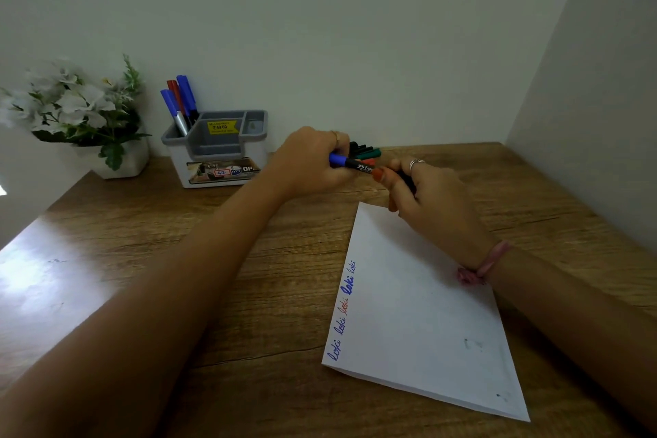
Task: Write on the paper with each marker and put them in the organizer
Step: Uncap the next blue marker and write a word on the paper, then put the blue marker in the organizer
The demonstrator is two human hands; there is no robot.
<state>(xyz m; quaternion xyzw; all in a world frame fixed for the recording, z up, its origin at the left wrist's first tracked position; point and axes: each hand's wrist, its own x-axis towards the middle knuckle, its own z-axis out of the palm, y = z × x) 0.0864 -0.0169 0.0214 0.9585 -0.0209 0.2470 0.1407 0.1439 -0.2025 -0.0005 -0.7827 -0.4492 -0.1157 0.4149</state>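
Note:
A white paper [419,313] lies on the wooden desk, with several blue and red words along its left edge. Both hands hold one blue-capped black marker [350,163] above the paper's far corner. My left hand [309,163] grips the blue cap end and my right hand [423,192] grips the barrel. Behind the hands lies a small pile of loose markers [368,152], green, red and black. The grey and white organizer [217,149] stands at the back left, with two blue markers and one red marker [179,103] upright in its left compartment.
A white pot of artificial white flowers [81,117] stands left of the organizer. Walls close the desk at the back and on the right. My right wrist wears a pink band [483,265].

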